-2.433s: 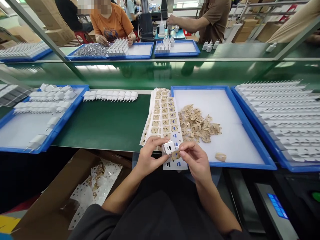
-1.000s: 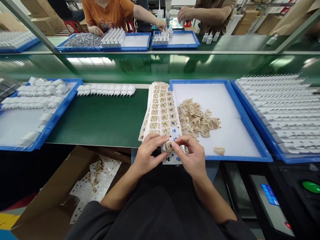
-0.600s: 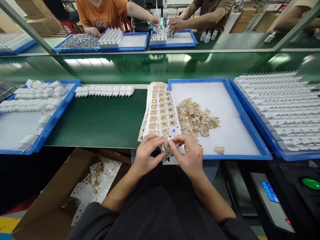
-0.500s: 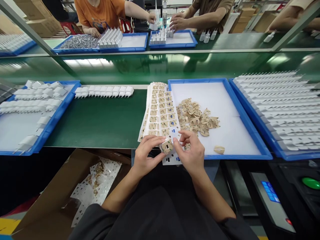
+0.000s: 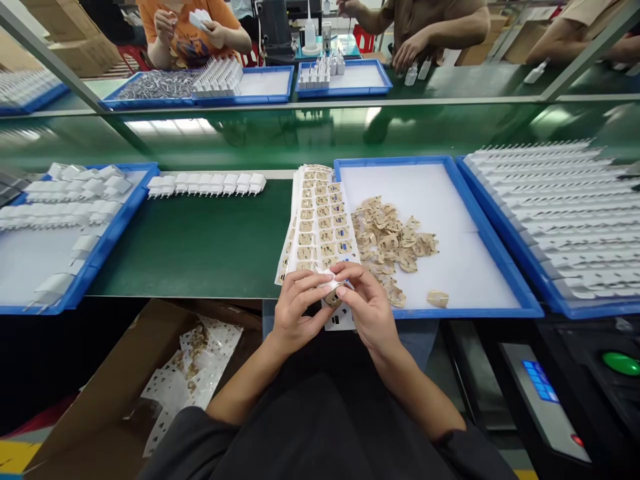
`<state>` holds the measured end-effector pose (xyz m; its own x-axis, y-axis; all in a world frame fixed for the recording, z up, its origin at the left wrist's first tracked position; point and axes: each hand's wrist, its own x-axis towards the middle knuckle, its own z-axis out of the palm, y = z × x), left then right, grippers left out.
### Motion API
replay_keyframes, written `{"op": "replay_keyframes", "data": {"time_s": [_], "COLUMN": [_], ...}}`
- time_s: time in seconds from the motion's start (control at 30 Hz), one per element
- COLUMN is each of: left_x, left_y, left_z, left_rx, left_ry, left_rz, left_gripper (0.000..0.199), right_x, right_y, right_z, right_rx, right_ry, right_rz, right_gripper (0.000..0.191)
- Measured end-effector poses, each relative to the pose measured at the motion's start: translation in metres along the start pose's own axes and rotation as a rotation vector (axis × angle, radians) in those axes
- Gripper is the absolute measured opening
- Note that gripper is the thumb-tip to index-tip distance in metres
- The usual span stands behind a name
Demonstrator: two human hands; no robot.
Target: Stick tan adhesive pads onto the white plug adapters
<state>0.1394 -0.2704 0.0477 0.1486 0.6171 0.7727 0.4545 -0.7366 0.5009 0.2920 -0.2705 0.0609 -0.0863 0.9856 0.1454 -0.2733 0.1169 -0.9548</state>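
Observation:
A white plug housing [image 5: 330, 283] with a tan label piece on its face is held between both hands, over the lower end of the label sheets. My left hand [image 5: 299, 310] grips it from the left side. The fingers of my right hand [image 5: 369, 307] are closed on its right side, thumb against the face. The stack of label sheets [image 5: 325, 220] lies just beyond the hands. Tan pieces [image 5: 393, 237] form a loose pile in the blue-rimmed tray [image 5: 480, 253] right of the sheets, with a single piece [image 5: 438, 299] near its front edge.
White housings [image 5: 207, 183] stand in a row on the green table [image 5: 195, 247]. Trays with more housings sit at the left [image 5: 107, 237] and right [image 5: 510, 243]. A cardboard box [image 5: 105, 373] with scrap sheets is below. Two people [image 5: 193, 33] [image 5: 425, 30] sit opposite.
My right hand has moved left onto the housing, which has tilted and shows more white on top. Across the table, one person has raised both hands; another has drawn back from the tray.

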Motion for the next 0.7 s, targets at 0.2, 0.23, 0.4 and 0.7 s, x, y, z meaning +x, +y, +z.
{"op": "replay_keyframes", "data": {"time_s": [0.2,0.23,0.4,0.7], "left_x": [0.001,0.000,-0.005,-0.006], "left_y": [-0.002,-0.003,-0.006,-0.005], "left_z": [-0.001,-0.001,0.000,0.000], "left_rx": [0.005,-0.001,-0.125,-0.248], "left_ry": [-0.001,-0.003,-0.015,-0.037], "left_rz": [0.023,0.023,-0.078,-0.168], "left_gripper": [0.040,0.040,0.042,0.043], "right_x": [0.000,0.000,0.000,0.002], "right_y": [0.003,0.004,0.001,-0.019], "right_z": [0.001,0.001,-0.007,-0.021], "right_rx": [0.022,0.037,0.026,-0.400], "right_ry": [0.027,0.026,-0.036,-0.099], "right_rz": [0.025,0.026,0.047,-0.176], "right_gripper": [0.005,0.005,0.014,0.016]}}
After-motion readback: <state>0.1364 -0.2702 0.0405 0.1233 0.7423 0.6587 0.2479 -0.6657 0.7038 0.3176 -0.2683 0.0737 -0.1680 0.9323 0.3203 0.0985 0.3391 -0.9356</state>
